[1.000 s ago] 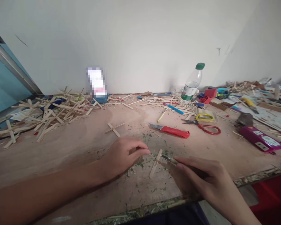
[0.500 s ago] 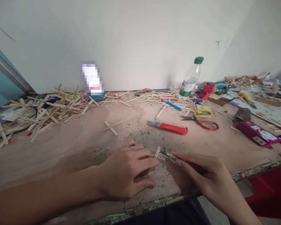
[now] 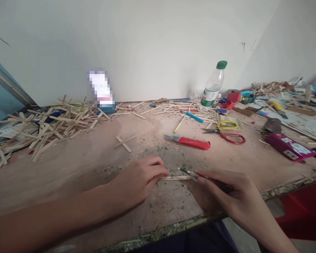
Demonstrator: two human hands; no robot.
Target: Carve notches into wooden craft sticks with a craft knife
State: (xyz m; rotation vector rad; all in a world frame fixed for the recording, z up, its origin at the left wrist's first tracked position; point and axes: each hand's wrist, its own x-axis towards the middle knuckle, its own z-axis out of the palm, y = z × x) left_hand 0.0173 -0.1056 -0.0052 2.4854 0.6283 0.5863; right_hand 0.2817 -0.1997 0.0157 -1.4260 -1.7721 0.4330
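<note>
My left hand (image 3: 143,179) is closed with its fingertips on one end of a wooden craft stick (image 3: 176,178), which lies low over the table, pointing right. My right hand (image 3: 231,191) grips a slim craft knife (image 3: 191,173) like a pen. The knife's narrow metal tip points left, just above the stick, and much of its handle is hidden by my fingers. Beyond my left hand, two craft sticks form a cross (image 3: 124,143) on the wood. A red utility knife (image 3: 193,142) lies behind the craft knife, blade to the left.
Scissors (image 3: 226,131), a blue pen-like tool (image 3: 193,116) and a water bottle (image 3: 212,88) stand or lie toward the back. Piles of craft sticks (image 3: 50,130) spread at left. A lit phone (image 3: 101,88) leans by the wall. A purple packet (image 3: 289,147) is at right.
The craft stick has turned from pointing away to lying crosswise. My left hand has drawn back slightly left and its fingers have curled in; my right hand stays nearly in place.
</note>
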